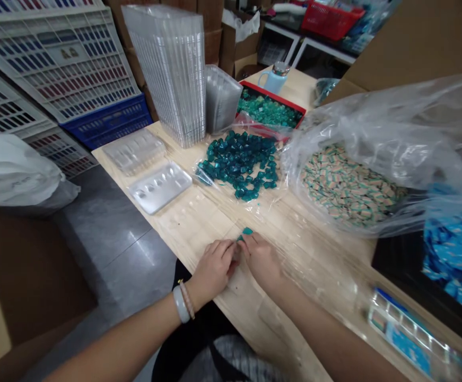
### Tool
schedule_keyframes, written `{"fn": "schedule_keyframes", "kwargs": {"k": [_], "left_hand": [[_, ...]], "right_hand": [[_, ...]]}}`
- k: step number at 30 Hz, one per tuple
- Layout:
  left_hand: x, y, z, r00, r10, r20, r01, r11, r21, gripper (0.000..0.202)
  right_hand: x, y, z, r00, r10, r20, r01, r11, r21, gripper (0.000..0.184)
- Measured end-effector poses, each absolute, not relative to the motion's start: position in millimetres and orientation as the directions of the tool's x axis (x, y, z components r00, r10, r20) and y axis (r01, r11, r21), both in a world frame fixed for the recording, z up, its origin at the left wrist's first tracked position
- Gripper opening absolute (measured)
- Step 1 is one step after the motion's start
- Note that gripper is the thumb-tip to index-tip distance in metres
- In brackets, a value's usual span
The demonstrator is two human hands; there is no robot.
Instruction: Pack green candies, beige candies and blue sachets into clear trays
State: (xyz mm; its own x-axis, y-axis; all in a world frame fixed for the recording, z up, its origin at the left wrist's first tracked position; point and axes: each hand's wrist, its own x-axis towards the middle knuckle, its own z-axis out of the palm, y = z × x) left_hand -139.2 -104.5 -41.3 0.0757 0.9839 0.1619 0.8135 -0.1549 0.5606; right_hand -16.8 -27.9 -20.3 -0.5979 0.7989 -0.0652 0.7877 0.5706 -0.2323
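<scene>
The left grip [212, 270] and the right grip [261, 261] are held close together over the near part of the wooden desk [191, 233], with the fingers of both bunched inward. Two small teal pieces [245, 233] are seen at the right grip's fingertips, between the two grips. Whether either piece is actually gripped cannot be told, as the fingers partly hide them. A bangle [181, 304] and a beaded bracelet [187, 300] are worn on the left wrist.

Farther up the desk, a heap of dark teal pieces [236, 164] is spread on a clear plastic bag. A red tray [272, 90] of lighter green pieces is placed behind it, beside a pale blue cup [274, 79]. To the left, a white plastic tray [161, 187], a clear tray [134, 151] and a tall stack of clear trays [167, 74] are set out. On the right, tan-and-green packets [350, 185] are held in a large clear bag.
</scene>
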Motion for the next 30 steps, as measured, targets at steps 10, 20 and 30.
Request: {"fn": "schedule_keyframes", "kwargs": {"k": [10, 20, 30], "left_hand": [[-144.1, 9.2, -7.1, -0.050, 0.985, 0.166, 0.792, -0.062, 0.608, 0.018], [-162.7, 16.1, -5.5, -0.144, 0.977, 0.157, 0.768, 0.011, 0.640, 0.022], [-167.3, 1.8, 8.3, -0.257, 0.951, 0.172, 0.589, 0.013, 0.808, 0.020]], "right_hand": [[-3.9, 81.0, -5.5, -0.566, 0.809, 0.157, 0.725, 0.579, -0.372, 0.026], [-1.4, 91.2, -17.8, -0.573, 0.784, 0.240, 0.611, 0.604, -0.513, 0.019], [-1.4, -15.7, -15.1, -0.742, 0.602, 0.297, 0.370, 0.736, -0.567, 0.025]]}}
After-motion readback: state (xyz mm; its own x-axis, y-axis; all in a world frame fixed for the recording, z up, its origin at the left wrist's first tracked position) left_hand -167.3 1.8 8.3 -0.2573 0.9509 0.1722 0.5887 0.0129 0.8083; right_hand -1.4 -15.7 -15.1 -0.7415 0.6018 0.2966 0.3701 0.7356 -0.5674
